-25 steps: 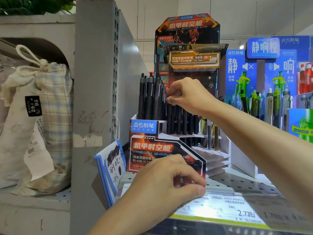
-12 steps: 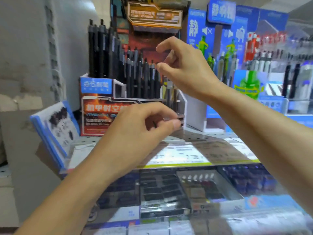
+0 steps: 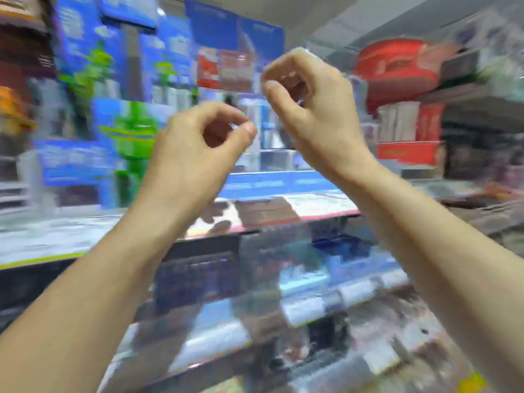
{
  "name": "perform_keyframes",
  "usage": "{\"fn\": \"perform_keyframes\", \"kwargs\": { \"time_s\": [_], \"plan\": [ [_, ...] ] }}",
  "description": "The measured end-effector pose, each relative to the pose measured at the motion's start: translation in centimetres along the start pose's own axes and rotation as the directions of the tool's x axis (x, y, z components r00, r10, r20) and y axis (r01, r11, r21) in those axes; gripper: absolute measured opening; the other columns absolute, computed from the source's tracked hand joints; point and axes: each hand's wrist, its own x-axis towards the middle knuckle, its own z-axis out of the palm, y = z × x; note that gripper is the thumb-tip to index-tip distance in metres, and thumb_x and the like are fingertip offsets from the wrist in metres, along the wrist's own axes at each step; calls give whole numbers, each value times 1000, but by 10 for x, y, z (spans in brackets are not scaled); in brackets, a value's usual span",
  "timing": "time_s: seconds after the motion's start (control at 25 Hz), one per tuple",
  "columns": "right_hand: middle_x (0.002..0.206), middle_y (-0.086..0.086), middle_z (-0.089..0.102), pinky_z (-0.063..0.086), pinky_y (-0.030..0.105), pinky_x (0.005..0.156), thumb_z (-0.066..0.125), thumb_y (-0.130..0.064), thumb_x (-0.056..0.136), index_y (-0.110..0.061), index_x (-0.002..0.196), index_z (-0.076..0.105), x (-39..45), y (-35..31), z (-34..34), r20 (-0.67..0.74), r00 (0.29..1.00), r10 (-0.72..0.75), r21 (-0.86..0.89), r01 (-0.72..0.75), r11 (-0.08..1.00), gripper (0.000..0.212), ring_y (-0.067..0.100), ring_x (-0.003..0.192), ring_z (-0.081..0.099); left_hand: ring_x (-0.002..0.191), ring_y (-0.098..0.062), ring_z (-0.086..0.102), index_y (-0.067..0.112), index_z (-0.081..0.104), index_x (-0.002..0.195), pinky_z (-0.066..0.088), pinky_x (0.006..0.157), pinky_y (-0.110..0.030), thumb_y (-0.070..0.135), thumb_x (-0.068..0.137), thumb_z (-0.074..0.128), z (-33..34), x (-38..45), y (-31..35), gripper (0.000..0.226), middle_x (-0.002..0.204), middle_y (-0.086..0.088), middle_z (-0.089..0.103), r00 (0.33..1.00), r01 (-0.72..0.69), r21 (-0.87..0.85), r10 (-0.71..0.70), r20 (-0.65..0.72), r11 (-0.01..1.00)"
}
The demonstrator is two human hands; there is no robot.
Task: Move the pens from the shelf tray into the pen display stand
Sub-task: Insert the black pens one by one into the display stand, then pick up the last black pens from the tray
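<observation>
Frame heavily motion-blurred; detail unreliable.

Left hand [image 3: 195, 154]: raised in front of the shelves, fingers curled, thumb and forefinger tips nearly meeting. Nothing visible between them — grip closed on air, as far as the blur allows.

Right hand [image 3: 309, 100]: higher and just beside the left, not touching it. Fingers curled inward the same way, grip drawn together, no pen seen in it.

Pens: none can be picked out with certainty. Blue and green displays [image 3: 124, 131] stand to the left behind the left hand; red boxes [image 3: 405, 151] to the right. Which of these, if any, is the target stand cannot be told. A shelf edge [image 3: 269, 214] with label strips runs below the wrists; lower shelves [image 3: 297, 307] hold dark and bluish smears that may be trays of stock — unreadable.

Risks, judged from this frame:
- Both hands empty and poised over no identifiable tray; a reach made in this blur could land on the wrong tray or wrong pens.
- The displays look crowded and upright. A forearm sweeping past could knock one over or spill pens already standing.
- With the stand's slots unlocated, a pen could go in the wrong display or miss its hole and drop to a lower shelf.
</observation>
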Motion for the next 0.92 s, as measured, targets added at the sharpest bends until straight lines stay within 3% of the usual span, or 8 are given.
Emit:
{"fn": "perform_keyframes", "kwargs": {
  "time_s": [0.12,0.28,0.4,0.48,0.68,0.92],
  "plan": [
    [82,6,71,46,28,72,62,-8,91,-4,93,69,-30,86,-90,6,992,125,-111,-123,986,8,17,71,60,67,-1,58,28,70,95,50,73,-25,32,93,68,114,9,32,5,78,8,68,1000,-6,-73,6,3,997],
    [84,5,72,47,32,77,64,-11,91,-8,94,70,-60,199,-191,32,944,330,-250,-312,917,7,18,77,63,66,-4,56,24,72,95,45,67,-20,29,91,70,261,7,63,7,74,8,66,984,28,-143,-2,177,989],
    [78,-10,67,45,18,69,64,-16,90,-17,93,70,-78,279,-254,-22,901,434,-312,-419,853,7,-2,70,58,69,-3,59,27,71,94,45,67,-18,29,90,71,360,-1,77,4,77,6,68,949,40,-186,21,315,982],
    [78,-14,66,44,16,68,63,-20,90,-22,93,70,-87,329,-290,-57,873,485,-351,-472,809,8,-7,70,58,74,-5,62,29,71,93,46,69,-19,31,90,70,420,-3,83,5,80,6,69,926,29,-201,50,374,979],
    [85,-3,71,58,45,82,65,-22,89,-22,97,71,-100,462,-358,-76,817,572,-416,-547,726,9,17,84,69,75,-9,58,25,73,96,41,68,-27,36,93,66,570,17,90,14,80,9,66,901,-12,-222,107,421,975],
    [88,-5,70,51,30,73,70,-20,89,-22,95,69,-90,611,-415,62,730,680,-494,-570,657,7,11,84,66,88,-14,62,25,71,101,52,80,-35,37,95,64,723,50,90,15,94,6,68,856,34,-155,52,514,987]
  ]
}}
